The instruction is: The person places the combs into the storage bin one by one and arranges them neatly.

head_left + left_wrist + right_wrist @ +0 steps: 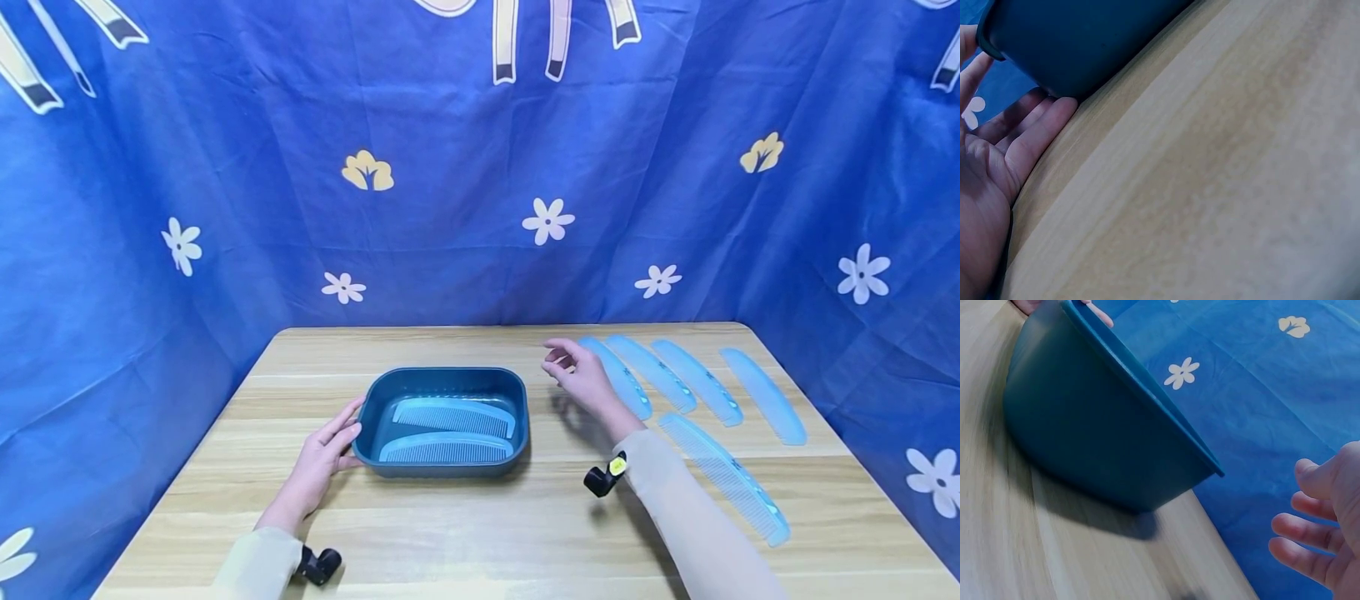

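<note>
Fingers (1304, 530) of the right hand (583, 379) hang loosely bent in the air and grip nothing, the thumb (1316, 479) held apart from them. That hand hovers between the basin (442, 469) and the nearest of the loose combs. Fingers of the left hand (318, 462) lie fairly straight against the basin's left end, some up at the rim and others low by the base, touching and apparently steadying it rather than clenching it. The dark blue basin stands upright near the middle of the table (480, 542). Inside, a rear comb (450, 406) and a front comb (450, 438) lie flat, one behind the other, teeth toward the person; whether they touch is hard to tell. To the right of the basin, four combs (652, 373) lie slanted side by side, the outermost spaced wider, and a lone comb (729, 472) lies nearer the person, beside the right sleeve (693, 521). Judged by that count, the work looks partway along: two combs are in, five are out on the wood. Beyond the table hangs a blue cloth (450, 250) with pale flowers.
</note>
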### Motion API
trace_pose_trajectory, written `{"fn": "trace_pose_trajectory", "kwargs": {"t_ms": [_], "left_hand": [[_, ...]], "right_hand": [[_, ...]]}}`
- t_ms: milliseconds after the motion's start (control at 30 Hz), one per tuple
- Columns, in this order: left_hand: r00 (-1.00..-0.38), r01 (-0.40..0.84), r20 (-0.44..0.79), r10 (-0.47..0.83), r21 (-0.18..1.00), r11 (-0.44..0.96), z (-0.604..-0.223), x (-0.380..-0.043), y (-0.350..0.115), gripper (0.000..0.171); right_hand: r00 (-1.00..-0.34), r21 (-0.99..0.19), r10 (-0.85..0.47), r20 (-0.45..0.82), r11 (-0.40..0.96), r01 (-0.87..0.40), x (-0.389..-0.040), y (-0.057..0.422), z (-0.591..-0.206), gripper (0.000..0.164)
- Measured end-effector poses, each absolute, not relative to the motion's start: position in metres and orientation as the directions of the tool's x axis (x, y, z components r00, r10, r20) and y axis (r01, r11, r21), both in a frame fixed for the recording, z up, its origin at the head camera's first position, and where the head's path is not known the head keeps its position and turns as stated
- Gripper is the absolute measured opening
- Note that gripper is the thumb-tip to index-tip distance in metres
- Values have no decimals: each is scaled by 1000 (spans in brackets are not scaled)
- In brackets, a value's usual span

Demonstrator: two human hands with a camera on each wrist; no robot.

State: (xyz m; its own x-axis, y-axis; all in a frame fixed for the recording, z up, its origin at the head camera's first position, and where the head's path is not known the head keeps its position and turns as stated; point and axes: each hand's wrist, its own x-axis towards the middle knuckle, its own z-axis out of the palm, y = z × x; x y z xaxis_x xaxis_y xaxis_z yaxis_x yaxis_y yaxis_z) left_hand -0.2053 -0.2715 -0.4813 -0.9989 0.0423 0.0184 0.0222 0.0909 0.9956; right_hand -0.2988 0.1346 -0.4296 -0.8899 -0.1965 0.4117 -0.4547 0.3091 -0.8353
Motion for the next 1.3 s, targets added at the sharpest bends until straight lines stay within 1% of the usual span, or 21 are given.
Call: {"fn": "trace_pose_trajectory", "kwargs": {"t_ms": [200, 267, 333, 500, 600, 1033, 1300], "left_hand": [[-999, 9, 6, 37, 996, 91, -480, -204, -270, 54], [-999, 7, 4, 34, 996, 86, -480, -204, -270, 54], [-999, 7, 4, 34, 996, 84, -480, -203, -269, 54], [-999, 9, 6, 40, 996, 91, -479, -204, -269, 55], [-999, 10, 7, 38, 996, 91, -479, -205, -269, 54], [-999, 15, 12, 36, 996, 85, -479, -204, -271, 54], [-999, -5, -8, 32, 997, 78, -478, -205, -271, 55]], "right_hand": [[-905, -838, -169, 390, 343, -425, -301, 145, -437, 31], [-907, -842, -157, 390, 338, -421, -300, 149, -436, 30], [-909, -846, -154, 387, 332, -417, -294, 151, -427, 30], [-911, -850, -136, 388, 328, -412, -296, 161, -428, 31], [-909, -842, -124, 399, 342, -417, -302, 169, -437, 32], [-916, -787, -67, 396, 489, -376, -303, 192, -444, 34], [-931, -764, -23, 364, 565, -312, -306, 209, -449, 33]]}}
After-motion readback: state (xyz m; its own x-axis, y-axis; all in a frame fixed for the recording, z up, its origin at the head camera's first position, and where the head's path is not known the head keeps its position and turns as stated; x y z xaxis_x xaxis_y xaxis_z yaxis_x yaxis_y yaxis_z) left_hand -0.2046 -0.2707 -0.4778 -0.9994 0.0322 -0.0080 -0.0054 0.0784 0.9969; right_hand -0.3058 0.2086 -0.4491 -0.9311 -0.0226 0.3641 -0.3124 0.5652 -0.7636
